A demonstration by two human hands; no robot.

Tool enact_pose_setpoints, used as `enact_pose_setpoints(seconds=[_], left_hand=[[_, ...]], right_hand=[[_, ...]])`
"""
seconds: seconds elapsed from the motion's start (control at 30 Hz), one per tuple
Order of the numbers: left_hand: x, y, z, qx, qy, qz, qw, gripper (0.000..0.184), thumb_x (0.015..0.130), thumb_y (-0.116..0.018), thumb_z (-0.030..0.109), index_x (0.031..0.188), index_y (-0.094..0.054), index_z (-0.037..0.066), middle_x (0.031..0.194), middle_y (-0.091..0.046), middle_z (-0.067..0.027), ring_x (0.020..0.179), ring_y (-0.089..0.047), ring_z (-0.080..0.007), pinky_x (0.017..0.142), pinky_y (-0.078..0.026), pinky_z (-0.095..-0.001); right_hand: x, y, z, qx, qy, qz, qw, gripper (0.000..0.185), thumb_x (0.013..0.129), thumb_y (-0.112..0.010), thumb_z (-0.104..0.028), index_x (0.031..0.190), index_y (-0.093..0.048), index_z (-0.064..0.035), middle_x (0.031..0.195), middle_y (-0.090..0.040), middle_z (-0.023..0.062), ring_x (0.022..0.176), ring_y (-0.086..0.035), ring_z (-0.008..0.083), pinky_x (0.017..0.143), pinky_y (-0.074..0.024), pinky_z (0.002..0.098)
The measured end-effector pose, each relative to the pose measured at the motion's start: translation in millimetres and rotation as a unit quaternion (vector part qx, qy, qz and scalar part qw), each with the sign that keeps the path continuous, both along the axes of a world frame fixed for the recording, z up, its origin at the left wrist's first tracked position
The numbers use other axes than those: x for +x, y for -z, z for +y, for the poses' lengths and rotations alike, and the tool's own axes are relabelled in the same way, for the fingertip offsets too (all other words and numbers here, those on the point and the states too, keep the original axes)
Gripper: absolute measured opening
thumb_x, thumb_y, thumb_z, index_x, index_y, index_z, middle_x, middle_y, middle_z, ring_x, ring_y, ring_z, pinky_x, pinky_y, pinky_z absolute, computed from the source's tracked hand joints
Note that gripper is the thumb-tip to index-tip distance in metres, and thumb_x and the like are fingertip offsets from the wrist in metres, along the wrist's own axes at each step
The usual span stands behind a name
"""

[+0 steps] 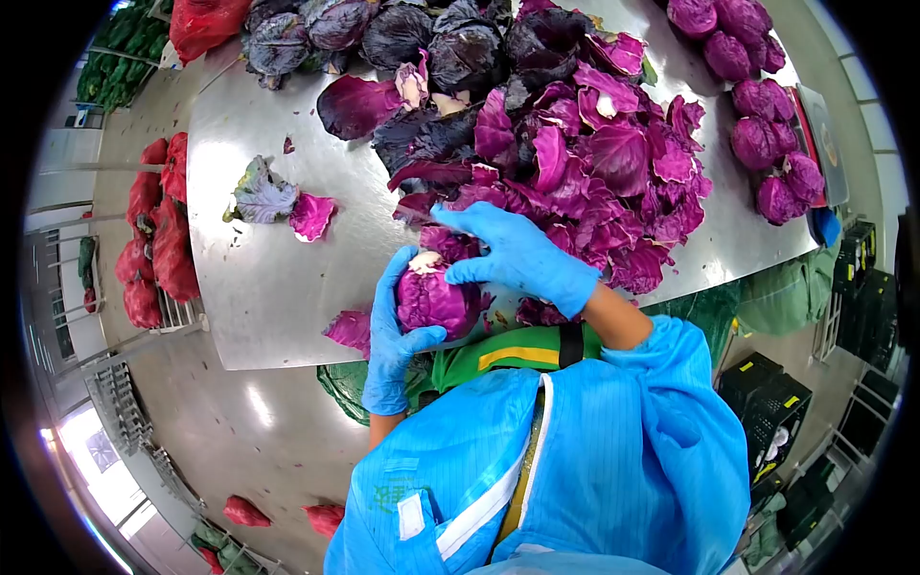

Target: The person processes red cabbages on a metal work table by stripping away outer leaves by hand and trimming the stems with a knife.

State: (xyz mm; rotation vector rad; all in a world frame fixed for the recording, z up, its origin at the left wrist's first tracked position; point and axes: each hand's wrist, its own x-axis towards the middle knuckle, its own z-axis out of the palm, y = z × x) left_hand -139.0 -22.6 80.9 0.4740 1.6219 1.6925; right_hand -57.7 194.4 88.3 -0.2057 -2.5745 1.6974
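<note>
A peeled-looking red cabbage [439, 305] rests against my left hand [391, 331], whose blue-gloved fingers and thumb wrap its left side. Its pale cut stem end faces up. My right hand [522, 257], also in a blue glove, reaches over from the right. A purple leaf [450, 243] sits between its fingers and thumb, right above the cabbage; whether the leaf is still attached is hidden. Just beyond the right hand lies a large heap of loose purple leaves [613, 172]. Another loose leaf [350, 331] lies left of my left hand.
The metal table [259, 307] carries dark unpeeled cabbages [398, 36] along the far side and peeled cabbages [767, 139] at right, beside a scale-like device [822, 144]. Stray leaves [265, 196] lie at left. Red mesh sacks [172, 249] stand left; black crates [767, 407] stand right.
</note>
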Motion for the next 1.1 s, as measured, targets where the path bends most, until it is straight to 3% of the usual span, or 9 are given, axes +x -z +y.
enact_pose_setpoints(seconds=[0.07,0.17,0.3,0.37,0.53,0.7,0.77,0.93,1.1], left_hand=[[1,0,2,0.009,0.014,-0.037,0.999,0.111,0.048,-0.085,0.023,0.144,-0.034,-0.001,0.141,-0.044,-0.0143,0.126,-0.048,-0.0268,0.109,-0.037,-0.0396],[3,11,-2,0.071,0.01,-0.157,0.985,0.108,0.049,-0.081,0.023,0.144,-0.034,-0.002,0.14,-0.045,-0.0166,0.126,-0.049,-0.0297,0.109,-0.038,-0.0419],[10,16,-17,0.143,-0.05,-0.352,0.924,0.104,0.053,-0.077,0.021,0.144,-0.031,-0.003,0.141,-0.044,-0.0198,0.126,-0.048,-0.0353,0.108,-0.039,-0.0466],[13,24,-21,0.141,-0.086,-0.378,0.911,0.104,0.053,-0.075,0.019,0.144,-0.031,-0.003,0.141,-0.044,-0.0202,0.126,-0.048,-0.0361,0.108,-0.039,-0.0477],[26,34,-12,0.081,-0.204,-0.413,0.884,0.08,0.086,-0.053,0.062,0.142,-0.038,0.008,0.143,-0.044,-0.0162,0.129,-0.046,-0.0348,0.107,-0.036,-0.0579],[27,24,2,0.161,-0.171,-0.472,0.85,0.082,0.078,-0.066,0.049,0.139,-0.04,0.002,0.139,-0.047,-0.0191,0.128,-0.047,-0.0341,0.109,-0.037,-0.0508],[27,24,-2,0.2,-0.126,-0.458,0.857,0.085,0.075,-0.067,0.047,0.141,-0.038,0.001,0.14,-0.046,-0.02,0.13,-0.045,-0.0348,0.111,-0.035,-0.0498],[17,9,-12,0.142,-0.014,-0.486,0.862,0.096,0.064,-0.072,0.039,0.141,-0.035,-0.003,0.137,-0.048,-0.0221,0.124,-0.05,-0.0358,0.11,-0.037,-0.048],[20,3,-23,0.073,0.023,-0.432,0.899,0.096,0.063,-0.073,0.037,0.142,-0.035,-0.003,0.135,-0.05,-0.0213,0.121,-0.053,-0.035,0.106,-0.041,-0.0478]], right_hand=[[-11,21,5,-0.052,-0.075,0.014,0.996,0.06,0.083,-0.065,-0.048,0.126,-0.057,-0.007,0.103,-0.06,0.0142,0.093,-0.061,0.0304,0.083,-0.0497,0.0367],[-19,32,7,0.317,0.033,-0.019,0.948,0.039,0.086,-0.067,-0.029,0.12,-0.063,-0.0099,0.092,-0.063,0.0091,0.085,-0.064,0.0217,0.075,-0.0505,0.032],[-4,4,10,-0.029,0.157,0.006,0.987,0.04,0.089,-0.065,-0.026,0.125,-0.062,-0.0102,0.095,-0.065,0.0072,0.088,-0.064,0.017,0.08,-0.0499,0.0283],[9,-8,-2,-0.213,0.045,0.028,0.976,0.045,0.085,-0.07,-0.022,0.128,-0.06,-0.0105,0.107,-0.063,0.0033,0.093,-0.062,0.0154,0.08,-0.0501,0.0288],[27,-18,-43,0.026,0.035,0.114,0.993,0.033,0.082,-0.074,-0.019,0.113,-0.067,-0.011,0.11,-0.062,0.0034,0.091,-0.061,0.0147,0.071,-0.0503,0.0284],[29,-20,-21,-0.305,0.273,-0.009,0.912,0.029,0.084,-0.07,-0.011,0.112,-0.064,-0.0051,0.105,-0.064,0.0032,0.083,-0.057,0.0108,0.072,-0.0473,0.026],[26,-31,1,-0.06,0.316,0.07,0.944,0.041,0.084,-0.071,-0.011,0.124,-0.061,-0.0062,0.114,-0.065,0.0052,0.084,-0.057,0.011,0.073,-0.047,0.0258],[22,-30,0,-0.133,-0.018,0.007,0.991,0.075,0.072,-0.08,-0.036,0.138,-0.051,-0.015,0.132,-0.055,0.0084,0.12,-0.051,0.0203,0.095,-0.044,0.032],[-3,-23,3,-0.181,-0.202,-0.098,0.957,0.069,0.08,-0.075,-0.035,0.14,-0.048,-0.0145,0.137,-0.052,0.0105,0.122,-0.052,0.0233,0.104,-0.039,0.0347]])
